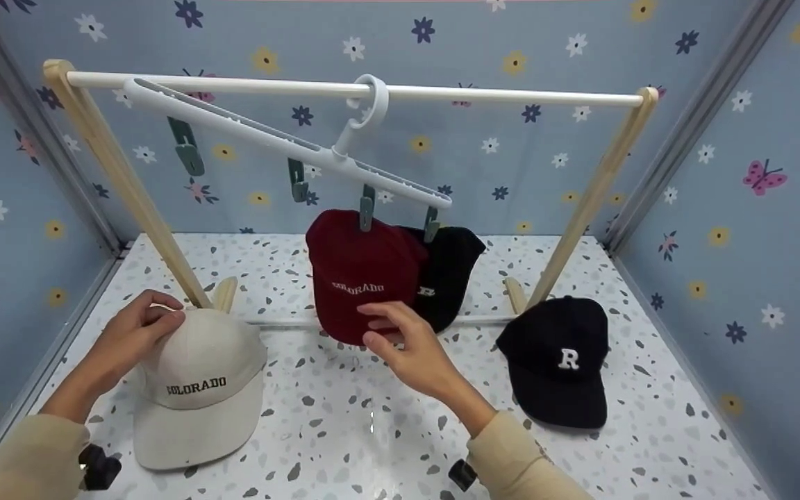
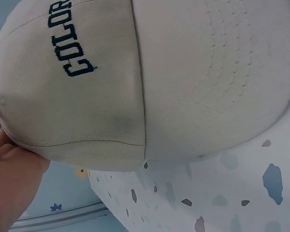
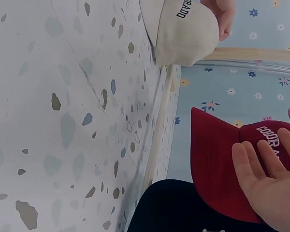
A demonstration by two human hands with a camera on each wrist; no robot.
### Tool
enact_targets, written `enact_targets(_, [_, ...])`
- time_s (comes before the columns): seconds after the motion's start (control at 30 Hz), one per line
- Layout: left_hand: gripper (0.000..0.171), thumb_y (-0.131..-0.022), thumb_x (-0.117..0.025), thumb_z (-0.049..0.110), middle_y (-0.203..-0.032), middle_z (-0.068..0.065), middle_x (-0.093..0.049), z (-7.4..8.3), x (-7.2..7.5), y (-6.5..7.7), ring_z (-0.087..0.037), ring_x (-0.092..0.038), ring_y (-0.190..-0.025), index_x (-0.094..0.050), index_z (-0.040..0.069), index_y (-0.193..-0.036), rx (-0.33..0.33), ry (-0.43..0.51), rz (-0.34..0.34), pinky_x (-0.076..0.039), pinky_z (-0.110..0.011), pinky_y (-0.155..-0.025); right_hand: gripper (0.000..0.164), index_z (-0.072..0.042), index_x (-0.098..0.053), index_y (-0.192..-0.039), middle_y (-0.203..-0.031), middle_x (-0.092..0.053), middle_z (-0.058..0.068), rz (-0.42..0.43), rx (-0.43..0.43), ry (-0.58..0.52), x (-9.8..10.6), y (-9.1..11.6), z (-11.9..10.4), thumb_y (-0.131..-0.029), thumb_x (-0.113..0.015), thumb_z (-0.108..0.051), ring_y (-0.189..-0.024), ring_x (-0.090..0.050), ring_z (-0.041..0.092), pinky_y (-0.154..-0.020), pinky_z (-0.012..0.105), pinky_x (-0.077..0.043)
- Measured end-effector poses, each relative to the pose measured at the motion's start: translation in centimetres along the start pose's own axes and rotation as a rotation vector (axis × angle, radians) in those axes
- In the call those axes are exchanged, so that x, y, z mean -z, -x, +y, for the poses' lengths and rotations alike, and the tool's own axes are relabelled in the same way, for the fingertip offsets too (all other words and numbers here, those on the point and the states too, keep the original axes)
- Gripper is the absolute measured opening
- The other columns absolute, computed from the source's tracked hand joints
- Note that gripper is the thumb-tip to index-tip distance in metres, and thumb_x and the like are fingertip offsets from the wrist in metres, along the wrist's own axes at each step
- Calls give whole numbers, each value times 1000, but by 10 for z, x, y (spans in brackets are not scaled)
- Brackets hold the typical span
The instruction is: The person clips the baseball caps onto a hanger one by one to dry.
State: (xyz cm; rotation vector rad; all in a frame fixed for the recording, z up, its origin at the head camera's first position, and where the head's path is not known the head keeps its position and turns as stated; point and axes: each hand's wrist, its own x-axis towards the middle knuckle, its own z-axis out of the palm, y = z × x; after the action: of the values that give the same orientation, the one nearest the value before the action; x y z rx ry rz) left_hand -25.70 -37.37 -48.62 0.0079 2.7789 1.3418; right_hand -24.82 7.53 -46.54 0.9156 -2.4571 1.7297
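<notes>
Gripping the crown of the cream fabric cap with dark COLORADO lettering, your left hand has thumb and fingers curled about its top, near the left edge of the white, flecked bench. Your right hand is well apart from it, fingers parted and slightly bent, in front of the brim of a dark red fabric cap; I cannot tell whether your fingertips touch it. That cap hangs brim down from a dark green clip on a pale grey plastic hanger, hooked over the rack's white rod. Partly behind it, a black fabric cap hangs from the hanger's right-end clip. Near the bench's right edge sits another black cap, bearing a white R, its brim towards the front edge.
</notes>
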Motion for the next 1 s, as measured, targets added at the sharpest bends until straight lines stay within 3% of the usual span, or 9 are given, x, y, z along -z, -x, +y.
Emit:
enact_targets(0.23, [44,-109,-62,40,-106,9,-71,10,3,10,-4,-60,-99,-54,4,-132,-65,102,36,-49,-16,-81,39,-3,-63,-142,-141,-61,10,2,8,-8,-1,-2,-2,-106,-68,-14,-125,-65,31,-104,38,-56])
enact_targets(0.73, [25,-104,-70,18,-105,3,-71,48,8,24,-14,-59,-89,-60,2,-119,-214,88,21,-54,-27,-70,39,2,-60,-143,-139,-62,21,-22,16,-44,-1,-3,-3,-106,-65,-11,-125,-65,37,-105,34,-55])
enact_targets(1.0, [18,-102,-73,15,-113,-4,-69,76,-1,33,-11,-64,-95,-64,4,-113,-282,84,-13,-56,-24,-76,38,1,-62,-142,-138,-63,21,-22,27,-37,-7,-5,-6,-106,-66,-11,-124,-66,36,-103,34,-56])
